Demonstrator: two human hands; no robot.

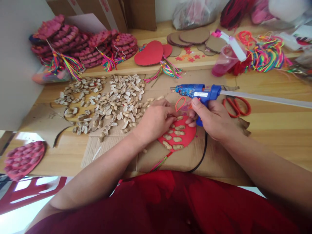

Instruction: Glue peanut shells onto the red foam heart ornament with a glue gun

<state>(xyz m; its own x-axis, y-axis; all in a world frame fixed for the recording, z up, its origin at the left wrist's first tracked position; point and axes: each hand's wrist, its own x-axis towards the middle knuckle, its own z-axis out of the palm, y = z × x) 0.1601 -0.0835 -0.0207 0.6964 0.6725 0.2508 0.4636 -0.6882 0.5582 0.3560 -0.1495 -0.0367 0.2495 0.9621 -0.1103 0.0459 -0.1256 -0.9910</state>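
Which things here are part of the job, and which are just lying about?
Likely part of the job:
blue glue gun in the right hand
red disc by the left hand
peanut shells

Likely just lying about:
orange-handled scissors
plastic cup
cardboard discs

Along a raised wooden ledge [202, 66] at the back, stacks of pink knobbly pieces [58, 40] with multicoloured tassels [70, 63] stand at the left, in front of cardboard boxes [113, 11], followed by smooth red shapes [149, 53], small red and orange stars [191, 58] and overlapping cardboard discs [193, 35]. Farther right come a clear cup [225, 58] with pink inside and a heap of bright cords [265, 55], while a clear plastic bag [195, 14] and dark red yarn [235, 13] sit behind. On the tabletop [275, 122], orange-handled scissors [246, 103] lie at the right, and one pink studded piece [24, 159] rests at the left front edge.
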